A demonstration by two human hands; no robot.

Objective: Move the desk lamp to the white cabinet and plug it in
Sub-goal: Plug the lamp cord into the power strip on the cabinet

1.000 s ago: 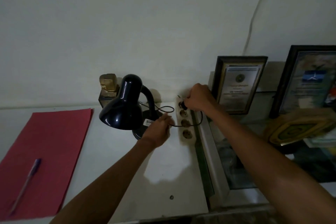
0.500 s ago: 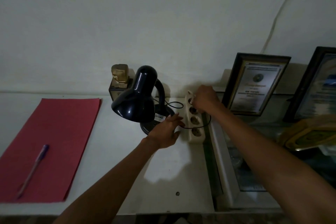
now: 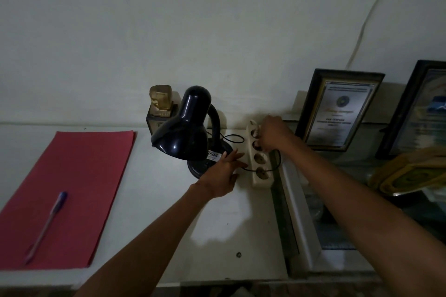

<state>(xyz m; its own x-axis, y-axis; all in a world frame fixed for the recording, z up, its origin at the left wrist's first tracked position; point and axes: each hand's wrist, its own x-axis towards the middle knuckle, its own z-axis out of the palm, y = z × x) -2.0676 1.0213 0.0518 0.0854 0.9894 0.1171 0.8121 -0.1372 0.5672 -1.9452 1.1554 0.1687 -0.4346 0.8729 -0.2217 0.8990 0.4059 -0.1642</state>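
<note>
The black desk lamp [image 3: 185,132] stands unlit on the white cabinet top [image 3: 154,205], its shade tilted down to the left. Its thin black cord [image 3: 270,169] loops from the base across a white power strip [image 3: 259,161] lying to the right. My right hand [image 3: 272,135] is closed over the far sockets of the strip, gripping the lamp's plug, which is mostly hidden under the fingers. My left hand [image 3: 222,173] lies flat with fingers spread against the strip's left side, next to the lamp base.
A red folder [image 3: 72,190] with a purple pen [image 3: 47,224] lies at the left. A small gold trophy [image 3: 160,103] stands behind the lamp. Framed certificates [image 3: 337,108] and a gold plaque [image 3: 410,173] sit on a glass-topped unit at the right.
My left hand has let go of the cord and opened flat beside the strip. My right hand stays over the far sockets. The camera has shifted, moving the scene rightward and up.
</note>
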